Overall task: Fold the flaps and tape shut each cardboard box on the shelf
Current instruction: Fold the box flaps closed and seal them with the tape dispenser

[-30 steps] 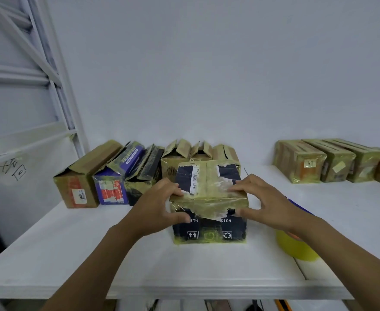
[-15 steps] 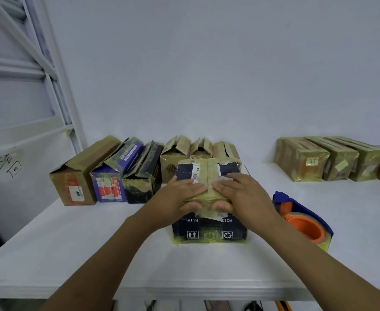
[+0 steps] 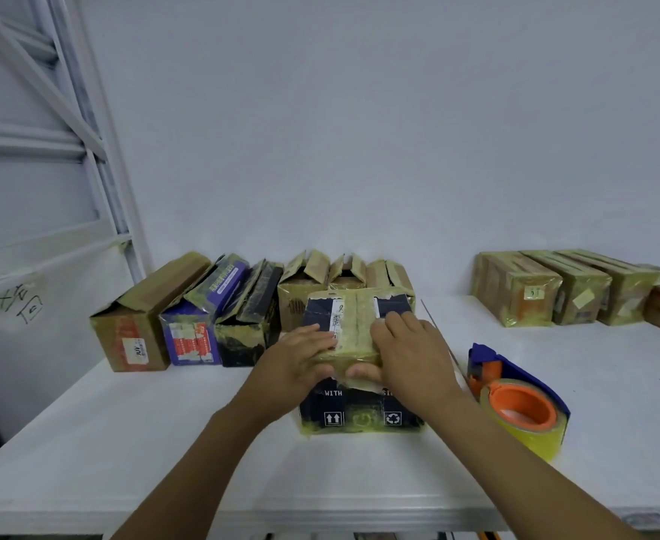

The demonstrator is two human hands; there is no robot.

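Head view: the dark blue box [image 3: 359, 411] sits mid-shelf on the white shelf [image 3: 165, 442], flaps down under a yellowish tape strip [image 3: 353, 325]. The left hand [image 3: 301, 360] and right hand [image 3: 414, 352] lie flat on its top, fingers nearly straight, thumbs pressing the tape end over the front edge; neither grips anything. The box looks light, its worn cardboard soft and the old tape slick. It is probably best held by its two side walls.

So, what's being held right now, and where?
Nothing gripped: left hand and right hand press flat on the dark blue box at its top front edge, thumbs on its front face.
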